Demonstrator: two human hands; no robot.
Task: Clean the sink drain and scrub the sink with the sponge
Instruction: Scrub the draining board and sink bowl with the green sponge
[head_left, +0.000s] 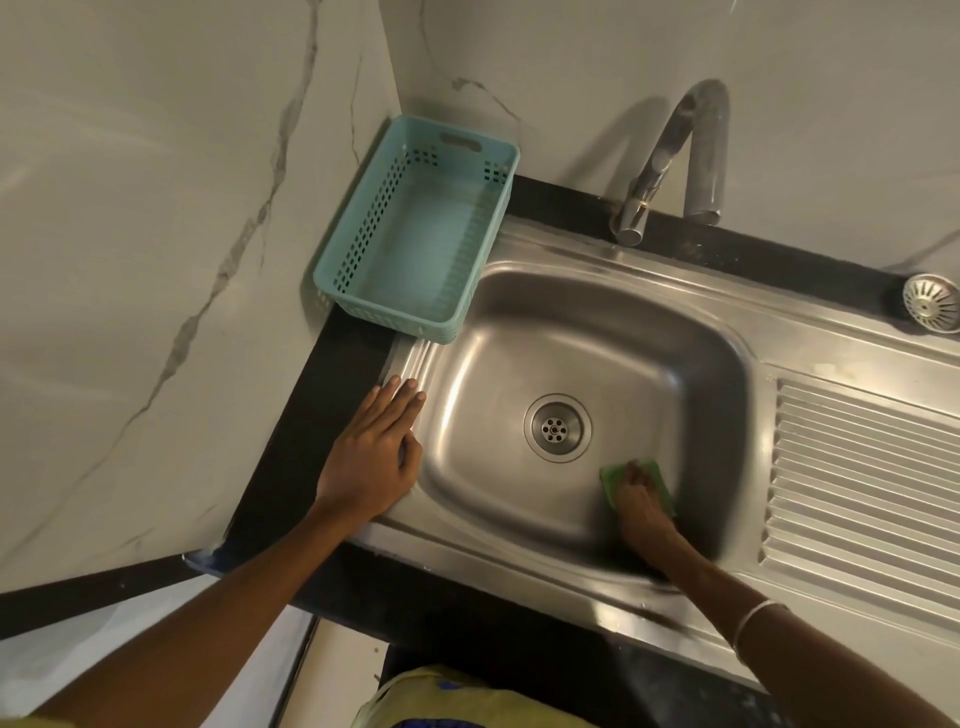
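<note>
Down low, flat green sponge (612, 475), partly hand-covered

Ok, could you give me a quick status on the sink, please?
Right hand presses sponge on basin floor. Left hand flat on sink rim. Drain uncovered, strainer off, on far ledge.

Basket (415, 234) and faucet (670, 156) behind basin (519, 322).
</note>
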